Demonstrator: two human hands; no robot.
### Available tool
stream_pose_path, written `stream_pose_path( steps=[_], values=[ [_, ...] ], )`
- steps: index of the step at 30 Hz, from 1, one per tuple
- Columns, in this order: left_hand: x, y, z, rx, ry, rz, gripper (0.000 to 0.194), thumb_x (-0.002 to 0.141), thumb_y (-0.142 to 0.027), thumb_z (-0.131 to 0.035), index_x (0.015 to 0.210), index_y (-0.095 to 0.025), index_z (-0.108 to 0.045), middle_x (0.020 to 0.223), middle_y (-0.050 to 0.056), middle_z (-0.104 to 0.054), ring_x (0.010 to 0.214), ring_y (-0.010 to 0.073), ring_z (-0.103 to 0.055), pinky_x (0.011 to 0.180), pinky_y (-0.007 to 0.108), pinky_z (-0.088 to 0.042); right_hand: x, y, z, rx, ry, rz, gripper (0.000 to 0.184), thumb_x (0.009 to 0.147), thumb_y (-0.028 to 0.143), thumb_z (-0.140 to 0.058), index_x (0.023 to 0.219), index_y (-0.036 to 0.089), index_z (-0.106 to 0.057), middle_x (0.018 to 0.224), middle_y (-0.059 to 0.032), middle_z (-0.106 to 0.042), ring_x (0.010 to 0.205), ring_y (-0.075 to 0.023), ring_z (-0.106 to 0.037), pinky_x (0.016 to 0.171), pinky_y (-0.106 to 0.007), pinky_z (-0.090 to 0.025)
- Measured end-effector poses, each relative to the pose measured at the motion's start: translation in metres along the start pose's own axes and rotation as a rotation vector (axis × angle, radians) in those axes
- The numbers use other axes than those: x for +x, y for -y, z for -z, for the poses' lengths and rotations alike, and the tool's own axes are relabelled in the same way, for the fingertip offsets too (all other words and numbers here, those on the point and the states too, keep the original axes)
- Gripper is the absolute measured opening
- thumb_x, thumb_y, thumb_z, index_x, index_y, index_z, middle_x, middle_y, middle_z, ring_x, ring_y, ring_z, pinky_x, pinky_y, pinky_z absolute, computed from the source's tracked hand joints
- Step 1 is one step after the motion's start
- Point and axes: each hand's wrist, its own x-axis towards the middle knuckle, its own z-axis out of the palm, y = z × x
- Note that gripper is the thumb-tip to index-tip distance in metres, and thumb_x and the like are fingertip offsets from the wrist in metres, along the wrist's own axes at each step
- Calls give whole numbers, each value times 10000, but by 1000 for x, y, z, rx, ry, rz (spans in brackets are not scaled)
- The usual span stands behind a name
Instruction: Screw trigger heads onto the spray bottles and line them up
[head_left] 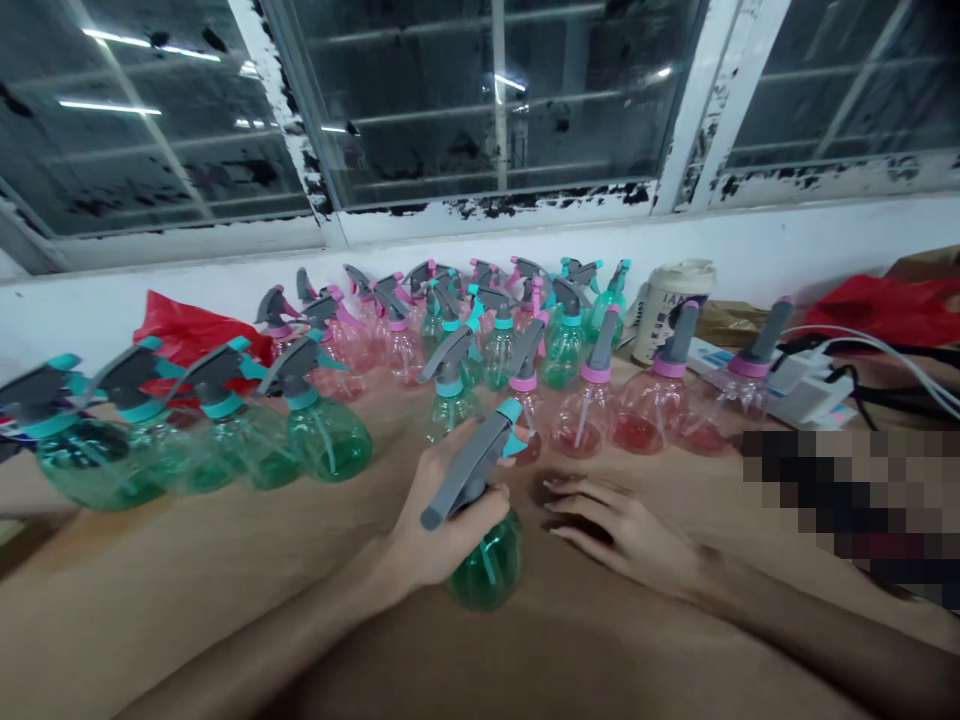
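Observation:
My left hand [442, 510] is wrapped round the neck of a green spray bottle [487, 570] with a grey and teal trigger head. That bottle is near the middle of the table, its nozzle pointing away from me. To its right, my right hand [619, 530] rests low over the tabletop, fingers spread and holding nothing. Just beyond my hands stands a row of pink-collared spray bottles [649, 415] with a little red liquid inside. Another teal-collared bottle [450, 400] stands directly behind my left hand, partly hidden by it.
Several green spray bottles [326, 440] line the left side, with more pink and green ones crowded behind. A red plastic bag [187, 335] lies at the back left. On the right are a paper cup [667, 310], a white charger [806, 385] with cables, and another red bag [885, 315].

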Motion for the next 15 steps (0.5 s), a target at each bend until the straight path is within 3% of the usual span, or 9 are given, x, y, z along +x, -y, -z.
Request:
stream_pose_path(
  steps=[6,15],
  values=[
    [9,0,3,-76,15,-57,154,666,-175,-450,790,-242,-514,770,9,-533,683,188,-548,663,337,-462,3,-3,-1,9,25,-46,309,900,311,-454,1178,215,-547,1253,-56,-563,1205,-179,-467,997,-406,-416],
    [12,4,6,-88,81,-69,143,671,-186,-468,796,-247,-502,817,21,-562,711,190,-565,670,342,-501,2,-2,3,-3,54,-51,288,889,319,-480,1151,268,-589,1268,-21,-560,1222,-191,-451,1006,-439,-405]
  ],
)
